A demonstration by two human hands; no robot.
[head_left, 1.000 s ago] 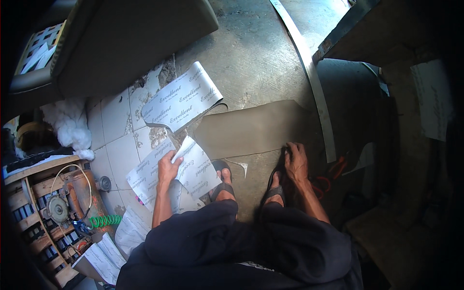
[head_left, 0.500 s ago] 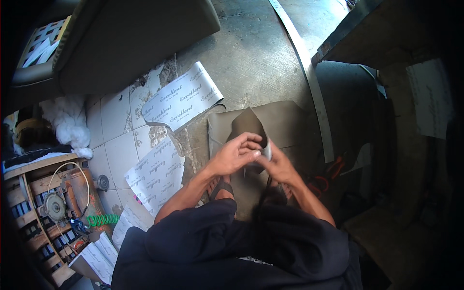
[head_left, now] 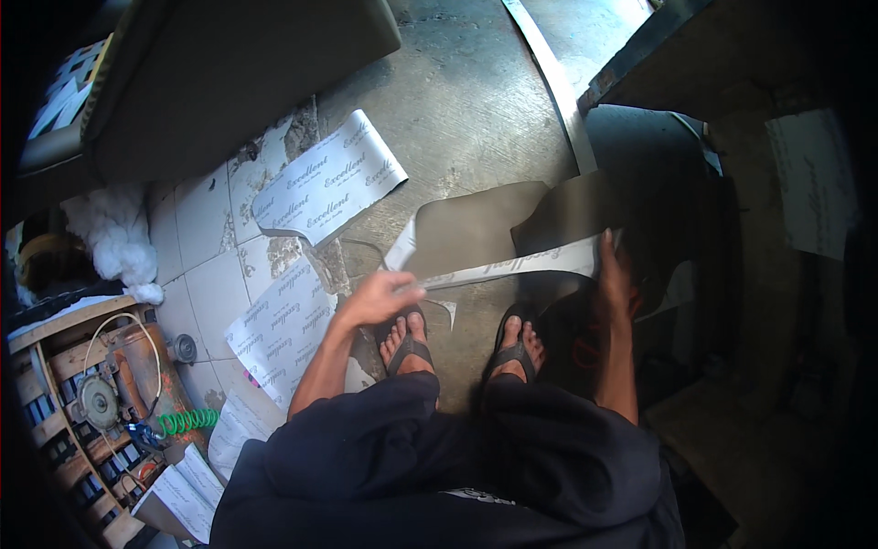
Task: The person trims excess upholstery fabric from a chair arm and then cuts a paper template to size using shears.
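Observation:
A sheet of grey-brown leather-like upholstery vinyl with a printed white backing (head_left: 540,263) is stretched between my hands, just beyond my feet. My left hand (head_left: 382,298) has its fingers closed at the sheet's left end, slightly blurred. At the other end, my right hand (head_left: 618,279) grips the edge, its thumb side up and part of it in shadow. Behind the held sheet, a brown vinyl piece (head_left: 466,227) lies on the floor. A thin pale offcut (head_left: 449,314) shows near my left foot.
A white-backed vinyl piece (head_left: 329,178) lies ahead left, another (head_left: 282,320) nearer on the tiles. A long metal straightedge (head_left: 560,90) crosses the floor at far right. A rusty tank (head_left: 151,366) with a green coiled hose (head_left: 187,421) stands left by a wooden slatted frame (head_left: 46,366).
My hands were close together over a curled vinyl piece. They have moved apart, left hand leftward and right hand rightward, and the sheet is now spread between them.

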